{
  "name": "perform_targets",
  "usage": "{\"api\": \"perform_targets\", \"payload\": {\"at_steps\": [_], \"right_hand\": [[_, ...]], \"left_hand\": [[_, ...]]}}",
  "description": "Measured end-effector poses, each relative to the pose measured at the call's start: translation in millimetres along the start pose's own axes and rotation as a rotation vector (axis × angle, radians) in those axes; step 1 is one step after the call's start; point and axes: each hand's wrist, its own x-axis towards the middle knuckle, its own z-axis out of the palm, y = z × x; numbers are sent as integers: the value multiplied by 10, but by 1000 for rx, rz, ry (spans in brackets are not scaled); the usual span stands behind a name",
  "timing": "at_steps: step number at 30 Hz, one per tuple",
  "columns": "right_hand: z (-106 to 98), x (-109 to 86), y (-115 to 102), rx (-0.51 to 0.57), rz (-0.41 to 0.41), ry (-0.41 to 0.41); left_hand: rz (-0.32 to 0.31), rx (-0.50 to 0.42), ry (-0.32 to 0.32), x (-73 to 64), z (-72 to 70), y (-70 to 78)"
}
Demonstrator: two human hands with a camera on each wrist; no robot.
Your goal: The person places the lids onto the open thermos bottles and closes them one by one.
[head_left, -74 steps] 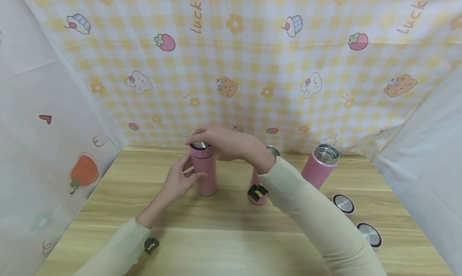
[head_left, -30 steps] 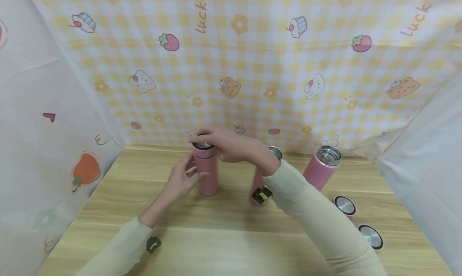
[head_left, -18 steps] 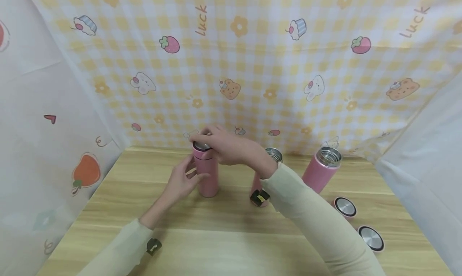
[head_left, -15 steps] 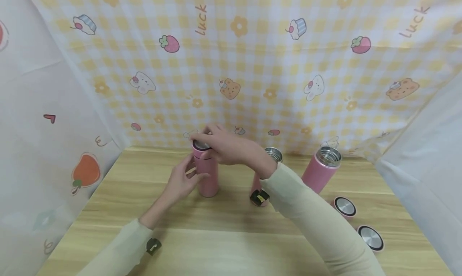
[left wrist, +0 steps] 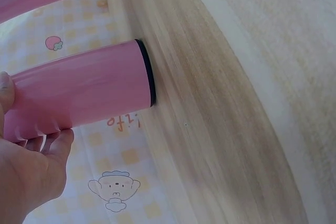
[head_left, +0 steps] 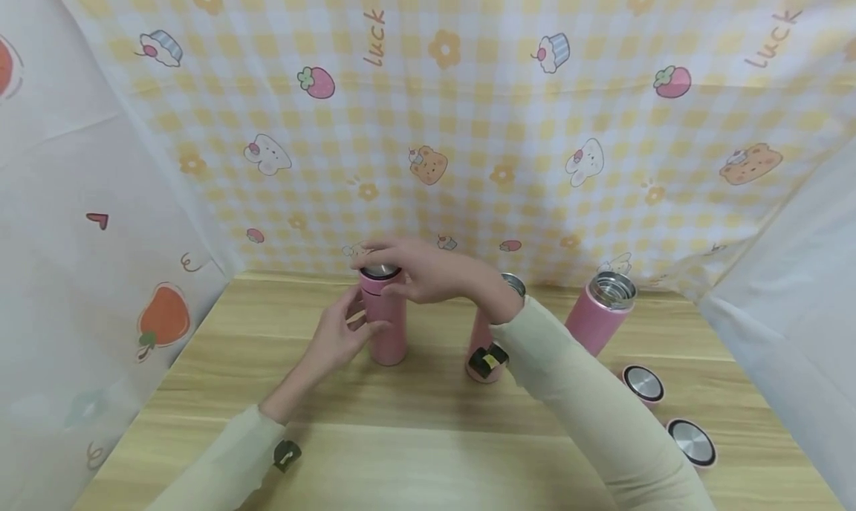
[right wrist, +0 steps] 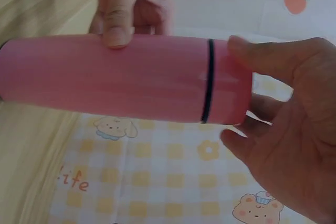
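Note:
A pink thermos bottle (head_left: 388,336) stands upright toward the left of the wooden table. My left hand (head_left: 339,334) grips its body, the thumb on the near side and fingers behind. My right hand (head_left: 435,271) reaches over from the right and holds the bottle's pink lid (right wrist: 229,82) between thumb and fingers. The lid's metal top shows partly beneath those fingers in the head view. A dark line runs between lid and body. In the left wrist view the thermos's dark base (left wrist: 148,72) rests on the table.
Two more pink bottles stand with metal mouths uncovered: the middle bottle (head_left: 481,331), partly behind my right forearm, and the right bottle (head_left: 591,324). Two lids lie at right, the farther lid (head_left: 643,383) and nearer lid (head_left: 692,443). A patterned cloth (head_left: 461,125) hangs behind.
My right hand's fingers have shifted round the lid; the knuckles, raised half a second ago, now lie flatter and the wrist sits slightly farther right. My left hand keeps its grip on the thermos.

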Motion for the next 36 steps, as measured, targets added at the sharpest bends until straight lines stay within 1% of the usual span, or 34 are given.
{"api": "perform_targets", "payload": {"at_steps": [4,10,16,21,27,29,34,36], "right_hand": [[-29,11,-16,27,10,-29],[-24,24,-31,1,35,-37],[-42,41,-59,-35,40,-39],[-58,56,-82,-60,65,-48],[-67,68,-110,-64,76,-32],[-68,76,-118,-79,82,-30],[-68,87,-152,-136,136,-30],[-58,86,-161,-164,139,-20]], "left_hand": [[-1,0,9,1,10,-6],[-4,15,14,-5,13,1],[-5,26,16,-12,7,15],[-20,39,12,-21,10,12],[-23,35,11,-22,14,5],[-24,31,8,-18,16,4],[-24,17,4,-15,19,12],[-30,8,7,-19,19,19]]}}
